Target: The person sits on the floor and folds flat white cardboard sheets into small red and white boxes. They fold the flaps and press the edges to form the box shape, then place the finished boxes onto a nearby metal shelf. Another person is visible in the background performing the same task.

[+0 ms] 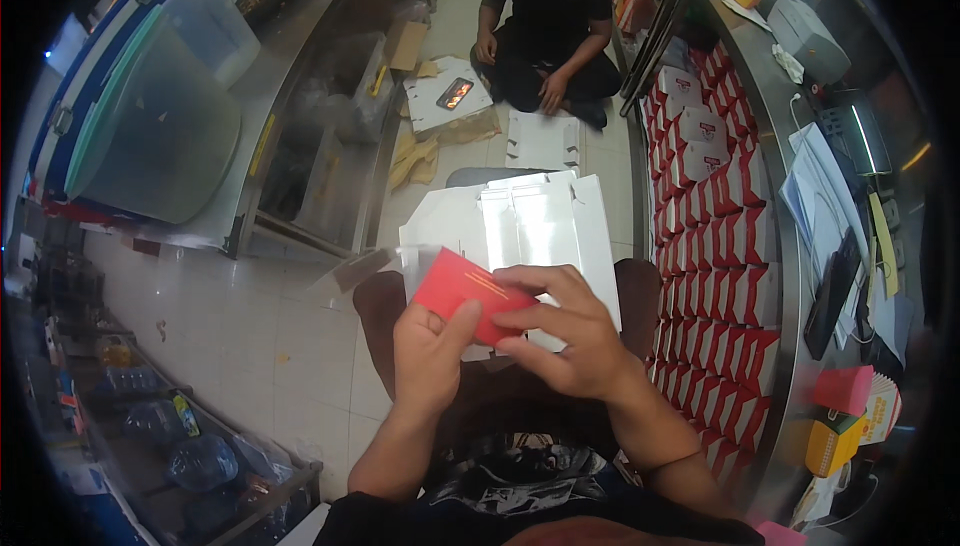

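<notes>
Above my lap I hold a red cardboard piece (468,286) with thin gold lines on its face; a pale edge shows behind its upper left corner. My left hand (432,351) is closed on its lower left part, thumb lying across the front. At its right edge my right hand (570,334) grips it between bent fingers and thumb. Whether it is a flat blank or a partly folded box I cannot tell. Beneath and beyond it, white flat cardboard sheets (590,221) lie across my knees, with slots and tabs on their edges.
Red-and-white folded boxes (710,246) are stacked in rows at right, below a steel counter (790,366) with papers. A person in black (545,26) sits on the floor ahead, near a phone (455,93). Left are a steel bench, a large plastic tub (160,126) and a bottle rack.
</notes>
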Demonstrator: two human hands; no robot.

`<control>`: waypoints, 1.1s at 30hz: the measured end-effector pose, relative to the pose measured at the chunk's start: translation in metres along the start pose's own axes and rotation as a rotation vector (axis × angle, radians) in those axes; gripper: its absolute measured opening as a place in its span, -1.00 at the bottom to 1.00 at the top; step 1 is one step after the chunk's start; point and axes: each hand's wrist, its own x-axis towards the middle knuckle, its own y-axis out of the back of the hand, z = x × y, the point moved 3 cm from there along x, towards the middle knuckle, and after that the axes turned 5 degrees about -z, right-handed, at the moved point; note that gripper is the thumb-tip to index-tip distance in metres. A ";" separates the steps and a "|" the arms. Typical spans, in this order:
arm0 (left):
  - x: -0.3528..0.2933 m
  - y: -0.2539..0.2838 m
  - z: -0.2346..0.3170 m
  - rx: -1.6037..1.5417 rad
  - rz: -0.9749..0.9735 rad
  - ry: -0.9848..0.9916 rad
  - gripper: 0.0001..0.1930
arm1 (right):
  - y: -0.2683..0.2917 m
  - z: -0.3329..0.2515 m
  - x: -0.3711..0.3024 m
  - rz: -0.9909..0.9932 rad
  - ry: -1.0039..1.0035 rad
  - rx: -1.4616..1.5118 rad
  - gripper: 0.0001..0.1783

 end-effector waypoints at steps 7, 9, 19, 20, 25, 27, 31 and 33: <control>-0.004 -0.019 0.004 -0.026 -0.017 0.018 -0.68 | -0.003 -0.004 -0.005 0.072 0.005 -0.107 -0.63; 0.000 -0.016 0.001 -0.065 0.065 0.013 -0.69 | -0.014 0.000 -0.012 0.210 0.009 -0.073 -0.64; 0.000 -0.009 -0.008 -0.140 0.046 -0.030 -0.67 | -0.022 -0.001 -0.014 0.247 0.125 -0.214 -0.66; 0.001 -0.010 -0.009 -0.154 0.043 -0.035 -0.67 | -0.023 -0.002 -0.014 0.265 0.118 -0.216 -0.67; 0.000 -0.021 0.000 -0.254 0.080 -0.082 -0.68 | -0.025 -0.001 -0.012 0.335 0.078 -0.112 -0.68; 0.000 -0.017 -0.001 -0.231 0.063 -0.098 -0.68 | -0.025 0.000 -0.008 0.271 0.081 -0.098 -0.67; 0.001 -0.017 -0.005 -0.030 -0.015 -0.094 -0.66 | -0.023 0.001 -0.010 0.224 0.062 -0.143 -0.70; 0.000 -0.017 -0.006 0.032 -0.059 -0.055 -0.64 | -0.021 -0.002 -0.012 0.195 0.045 -0.135 -0.74</control>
